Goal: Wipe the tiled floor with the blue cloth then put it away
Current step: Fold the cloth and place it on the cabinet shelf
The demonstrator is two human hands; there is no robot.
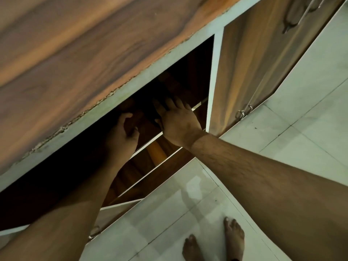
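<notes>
Both my hands reach into a dark open compartment of a wooden cabinet (pixel 116 95). My left hand (pixel 123 135) has its fingers curled, and the shadow hides whether anything is in them. My right hand (pixel 176 120) lies flat with fingers spread, pressing on something dark inside the compartment. The blue cloth does not show clearly; the dark shape under my right hand may be it, but I cannot tell. The tiled floor (pixel 188 204) is pale and glossy below the cabinet.
A cabinet door (pixel 244 72) with a metal handle stands to the right of the opening. An open door panel (pixel 116 211) juts out low at the left. Shelves with an orange object (pixel 156 153) sit lower inside. My bare feet (pixel 214 242) stand on the tiles.
</notes>
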